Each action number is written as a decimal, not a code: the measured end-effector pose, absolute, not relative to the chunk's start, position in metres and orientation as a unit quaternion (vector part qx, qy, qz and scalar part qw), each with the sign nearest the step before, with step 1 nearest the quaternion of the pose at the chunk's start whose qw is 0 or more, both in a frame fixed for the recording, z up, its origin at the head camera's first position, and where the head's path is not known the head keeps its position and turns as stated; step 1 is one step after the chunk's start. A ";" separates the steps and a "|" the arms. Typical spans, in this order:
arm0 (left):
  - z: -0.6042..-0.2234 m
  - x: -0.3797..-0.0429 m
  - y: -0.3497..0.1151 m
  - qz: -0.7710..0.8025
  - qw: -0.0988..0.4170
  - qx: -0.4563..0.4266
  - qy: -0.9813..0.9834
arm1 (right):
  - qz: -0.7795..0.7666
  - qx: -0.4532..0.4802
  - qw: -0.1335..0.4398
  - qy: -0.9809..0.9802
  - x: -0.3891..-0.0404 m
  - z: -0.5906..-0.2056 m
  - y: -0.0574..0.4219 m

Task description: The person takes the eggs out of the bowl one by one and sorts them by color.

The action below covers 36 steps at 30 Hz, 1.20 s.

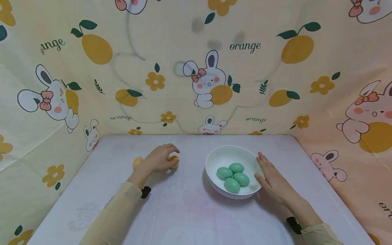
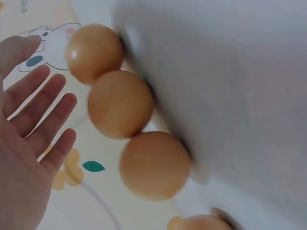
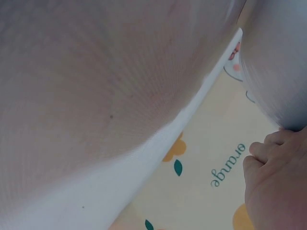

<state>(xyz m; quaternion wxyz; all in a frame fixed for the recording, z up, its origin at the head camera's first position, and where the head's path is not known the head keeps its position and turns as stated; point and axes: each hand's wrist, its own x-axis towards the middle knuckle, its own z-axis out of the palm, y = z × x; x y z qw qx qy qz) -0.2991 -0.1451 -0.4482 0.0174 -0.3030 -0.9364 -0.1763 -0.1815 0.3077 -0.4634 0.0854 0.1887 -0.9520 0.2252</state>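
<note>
My left hand (image 1: 159,158) hovers at brown eggs on the left of the table, its fingers loosely bent. One brown egg (image 1: 174,163) shows partly behind the thumb, another egg (image 1: 138,162) behind the wrist. In the left wrist view, the left hand (image 2: 31,129) has spread fingers, with a gap between them and a row of several brown eggs (image 2: 154,165). A white bowl (image 1: 215,158) holds several green eggs (image 1: 232,185). Against the bowl's right side lies my right hand (image 1: 275,180), fingers straight. The right wrist view shows the right hand (image 3: 278,177) at the bowl (image 3: 278,57).
A pale cloth covers the table (image 1: 183,217). Behind it and at both sides rises a yellowish curtain (image 1: 174,44) printed with rabbits and oranges. A black strap (image 1: 146,192) sits at the left wrist, another black strap (image 1: 294,225) at the right.
</note>
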 end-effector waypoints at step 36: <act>-0.417 -0.261 -0.033 -0.266 0.119 -0.426 -0.857 | 0.222 0.198 0.100 -0.949 -0.182 -0.467 0.309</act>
